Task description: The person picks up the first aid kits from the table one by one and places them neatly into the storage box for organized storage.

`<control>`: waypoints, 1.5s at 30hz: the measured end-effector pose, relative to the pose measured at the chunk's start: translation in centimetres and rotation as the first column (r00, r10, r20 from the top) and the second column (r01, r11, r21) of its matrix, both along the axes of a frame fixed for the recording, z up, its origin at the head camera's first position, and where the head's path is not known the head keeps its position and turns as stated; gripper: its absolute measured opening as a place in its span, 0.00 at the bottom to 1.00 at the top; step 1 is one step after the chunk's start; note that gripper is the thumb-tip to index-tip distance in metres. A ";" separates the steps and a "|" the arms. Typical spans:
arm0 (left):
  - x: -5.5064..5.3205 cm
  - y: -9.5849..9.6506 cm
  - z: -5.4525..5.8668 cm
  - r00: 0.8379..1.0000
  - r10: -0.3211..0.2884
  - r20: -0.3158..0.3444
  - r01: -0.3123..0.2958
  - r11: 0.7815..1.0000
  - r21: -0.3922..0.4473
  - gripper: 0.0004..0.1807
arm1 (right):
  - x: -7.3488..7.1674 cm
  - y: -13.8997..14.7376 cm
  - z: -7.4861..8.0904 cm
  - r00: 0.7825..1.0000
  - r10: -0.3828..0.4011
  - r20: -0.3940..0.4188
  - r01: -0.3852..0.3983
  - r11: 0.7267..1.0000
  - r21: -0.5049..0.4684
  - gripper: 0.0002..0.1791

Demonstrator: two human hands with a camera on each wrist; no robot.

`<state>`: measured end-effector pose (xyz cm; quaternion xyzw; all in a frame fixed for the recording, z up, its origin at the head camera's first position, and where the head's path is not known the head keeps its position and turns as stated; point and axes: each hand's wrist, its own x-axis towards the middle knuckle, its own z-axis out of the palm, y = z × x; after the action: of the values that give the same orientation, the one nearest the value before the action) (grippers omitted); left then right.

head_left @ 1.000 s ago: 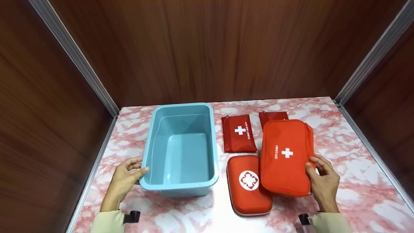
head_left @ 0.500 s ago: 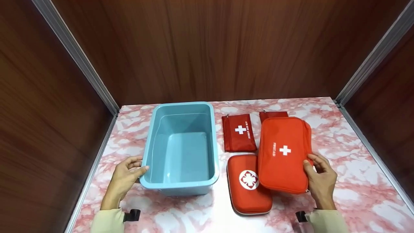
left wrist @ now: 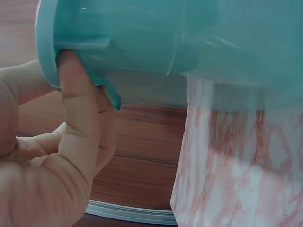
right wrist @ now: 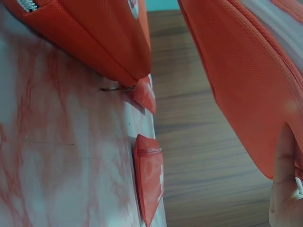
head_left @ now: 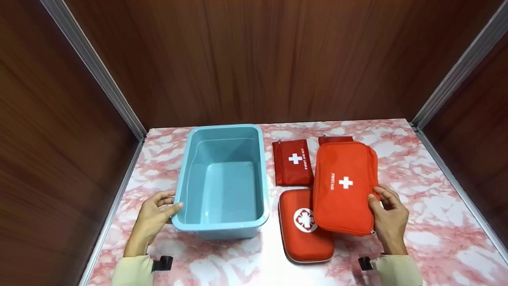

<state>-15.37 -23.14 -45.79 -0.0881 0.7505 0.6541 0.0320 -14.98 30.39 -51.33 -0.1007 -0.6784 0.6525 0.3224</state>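
My left hand (head_left: 154, 212) grips the near left rim of a light blue plastic bin (head_left: 222, 227), thumb over the rim and fingers beneath it; the left wrist view shows the fingers under the bin's lip (left wrist: 45, 42). The bin holds nothing. To the right, my right hand (head_left: 391, 214) pinches the right edge of a soft orange-red first aid pouch (head_left: 345, 206) with a white cross. In the right wrist view this pouch (right wrist: 246, 90) hangs above the table, apart from it. It partly covers a hard red first aid case (head_left: 307, 246) in the head view.
A flat dark red first aid kit pouch (head_left: 291, 171) lies right of the bin. Another small red pouch (head_left: 335, 139) is mostly hidden behind the held one. Brown wood-grain panels (head_left: 238, 59) enclose the pink-and-white marbled table (head_left: 432, 222) at the back and sides.
My right hand has carried the orange-red pouch left and slightly away from me, over more of the hard case and the rear pouch. My left hand stays on the bin's rim.
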 end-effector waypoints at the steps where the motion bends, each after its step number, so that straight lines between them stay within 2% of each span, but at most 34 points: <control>1: 0.0 0.0 0.0 1.000 0.000 0.002 0.000 1.000 -0.003 0.26 | 0.0 -0.1 0.0 1.000 0.001 0.000 -0.001 1.000 -0.004 0.14; 11: 0.0 -0.1 0.0 1.000 0.002 0.010 -0.002 1.000 -0.004 0.27 | -0.2 -0.4 0.1 1.000 -0.005 0.017 0.005 1.000 0.007 0.14; 18: 0.1 -0.1 -0.2 1.000 0.000 0.003 0.000 1.000 -0.007 0.26 | -0.7 -0.9 0.3 1.000 0.020 -0.001 -0.020 0.999 -0.029 0.14; 25: 0.1 -0.2 -0.1 1.000 0.004 -0.003 -0.004 1.000 -0.003 0.26 | -1.2 -1.2 0.3 1.000 0.004 0.021 -0.005 1.000 0.021 0.15; 33: 0.1 -0.2 -0.2 1.000 -0.001 -0.004 0.001 1.000 0.015 0.24 | -1.3 -1.6 0.7 0.999 0.036 -0.023 -0.037 0.997 -0.066 0.14; 45: -0.1 -0.2 -0.1 1.000 -0.010 0.001 0.010 1.000 0.002 0.25 | -1.6 -1.7 1.0 1.000 0.027 -0.010 -0.028 0.998 -0.058 0.15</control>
<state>-15.45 -23.33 -45.88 -0.0848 0.7502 0.6548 0.0355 -16.62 28.68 -50.32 -0.0975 -0.6589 0.6768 0.3136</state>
